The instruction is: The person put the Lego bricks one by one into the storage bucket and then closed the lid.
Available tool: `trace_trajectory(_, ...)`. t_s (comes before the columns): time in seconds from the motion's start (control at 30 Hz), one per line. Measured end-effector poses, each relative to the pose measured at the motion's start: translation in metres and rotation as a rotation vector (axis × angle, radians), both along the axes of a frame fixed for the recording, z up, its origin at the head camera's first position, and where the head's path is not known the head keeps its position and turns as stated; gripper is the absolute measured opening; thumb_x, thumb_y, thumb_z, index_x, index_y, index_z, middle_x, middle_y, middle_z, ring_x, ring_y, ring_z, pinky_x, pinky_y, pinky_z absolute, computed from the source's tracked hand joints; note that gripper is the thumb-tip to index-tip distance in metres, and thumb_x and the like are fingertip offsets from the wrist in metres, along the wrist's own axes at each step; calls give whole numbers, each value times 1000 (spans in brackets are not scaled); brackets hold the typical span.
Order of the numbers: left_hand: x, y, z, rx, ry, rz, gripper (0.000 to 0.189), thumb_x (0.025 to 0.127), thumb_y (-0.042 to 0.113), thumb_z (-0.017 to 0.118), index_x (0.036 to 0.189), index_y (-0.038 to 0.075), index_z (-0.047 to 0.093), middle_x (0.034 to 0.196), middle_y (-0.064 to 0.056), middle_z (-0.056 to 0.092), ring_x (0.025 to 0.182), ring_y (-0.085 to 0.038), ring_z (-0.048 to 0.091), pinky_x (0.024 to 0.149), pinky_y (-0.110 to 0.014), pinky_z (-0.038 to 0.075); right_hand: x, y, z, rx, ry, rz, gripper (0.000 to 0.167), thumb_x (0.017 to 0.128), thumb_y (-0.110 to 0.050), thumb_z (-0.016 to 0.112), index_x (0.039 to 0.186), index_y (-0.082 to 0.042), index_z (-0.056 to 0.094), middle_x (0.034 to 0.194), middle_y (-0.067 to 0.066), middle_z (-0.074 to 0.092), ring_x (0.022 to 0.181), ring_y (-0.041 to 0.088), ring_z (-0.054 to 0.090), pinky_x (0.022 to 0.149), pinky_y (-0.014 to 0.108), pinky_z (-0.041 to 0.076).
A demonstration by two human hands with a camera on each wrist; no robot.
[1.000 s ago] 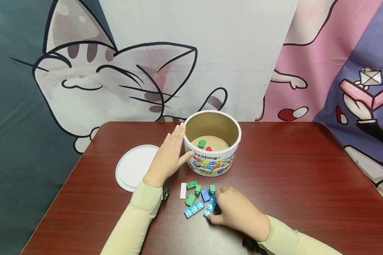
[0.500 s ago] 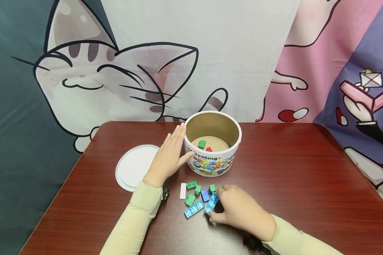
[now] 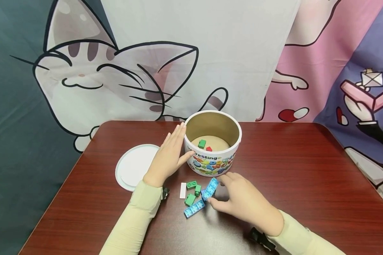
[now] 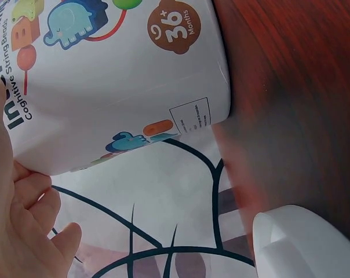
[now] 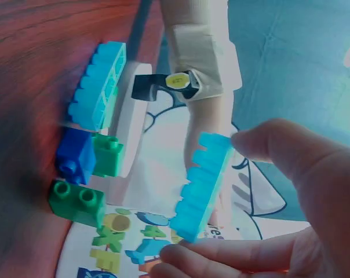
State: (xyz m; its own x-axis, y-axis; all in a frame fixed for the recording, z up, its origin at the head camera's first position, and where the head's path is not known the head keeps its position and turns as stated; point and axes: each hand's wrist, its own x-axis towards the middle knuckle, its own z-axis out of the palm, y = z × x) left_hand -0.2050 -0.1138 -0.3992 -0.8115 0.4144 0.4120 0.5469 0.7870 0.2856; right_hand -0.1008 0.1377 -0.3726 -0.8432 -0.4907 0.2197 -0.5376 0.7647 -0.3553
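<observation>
A round white tub (image 3: 212,156) (image 4: 105,87) with cartoon print stands open on the red-brown table; a green brick (image 3: 201,143) and a red brick (image 3: 209,148) lie inside. My left hand (image 3: 170,156) (image 4: 15,220) rests flat against the tub's left side, fingers straight. My right hand (image 3: 239,200) (image 5: 250,231) pinches a long light-blue brick (image 3: 210,188) (image 5: 201,185) and holds it just above the table, in front of the tub. Below it lie another light-blue brick (image 3: 194,208) (image 5: 97,87), green bricks (image 3: 191,185) (image 5: 77,202), a dark blue brick (image 5: 75,155) and a white piece (image 3: 183,190).
The tub's white lid (image 3: 134,166) (image 4: 305,243) lies flat to the left of my left hand. A cartoon cat curtain (image 3: 115,71) hangs behind the table's far edge. The table's right half (image 3: 306,170) shows bare wood.
My right hand has lifted the long light-blue brick off the table and moved it up toward the tub. The left hand has stayed against the tub.
</observation>
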Motion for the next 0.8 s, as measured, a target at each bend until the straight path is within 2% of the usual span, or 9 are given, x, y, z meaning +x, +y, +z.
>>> trace_trajectory(0.17, 0, 0, -1, 4, -2, -2, 87, 100, 47, 61, 162, 5, 17, 167, -11, 22, 155, -24, 18, 122, -50, 21, -4, 1, 6, -104, 8, -4, 47, 80, -41, 84, 109, -7, 70, 97, -2, 66, 86, 13, 59, 75, 34, 55)
trace_trajectory(0.27, 0, 1, -1, 6, -8, -1, 87, 100, 46, 62, 162, 5, 17, 167, -11, 22, 155, -23, 17, 123, -50, 21, -8, 2, 10, -185, 66, 13, 47, 78, -39, 86, 110, -8, 71, 101, -3, 67, 89, 12, 60, 77, 33, 56)
trace_trajectory(0.4, 0, 0, -1, 7, -11, -3, 87, 100, 46, 62, 162, 4, 17, 168, -11, 21, 155, -23, 16, 122, -51, 21, -15, 4, 16, -303, 150, 79, 44, 76, -33, 88, 110, -11, 71, 102, -5, 67, 90, 8, 61, 78, 31, 57)
trace_trajectory(0.6, -1, 0, 0, 11, -7, -8, 88, 100, 46, 62, 162, 4, 16, 168, -11, 20, 155, -23, 16, 122, -53, 23, -31, 6, 26, -426, 251, 167, 42, 79, -29, 85, 115, -12, 71, 106, -3, 70, 92, 13, 64, 79, 25, 55)
trace_trajectory(0.7, -1, 0, 0, 14, -4, -12, 88, 100, 45, 63, 162, 3, 17, 168, -12, 21, 155, -24, 17, 121, -54, 23, -42, 6, 31, -469, 296, 178, 41, 78, -26, 83, 113, -9, 72, 101, 0, 71, 87, 16, 64, 75, 26, 55)
trace_trajectory(0.8, -1, 0, -1, 11, 0, -12, 88, 100, 44, 63, 162, 3, 17, 167, -12, 22, 155, -26, 18, 121, -53, 24, -54, 6, 36, -493, 298, 168, 40, 77, -23, 83, 113, -7, 72, 99, 0, 71, 86, 16, 65, 70, 30, 56)
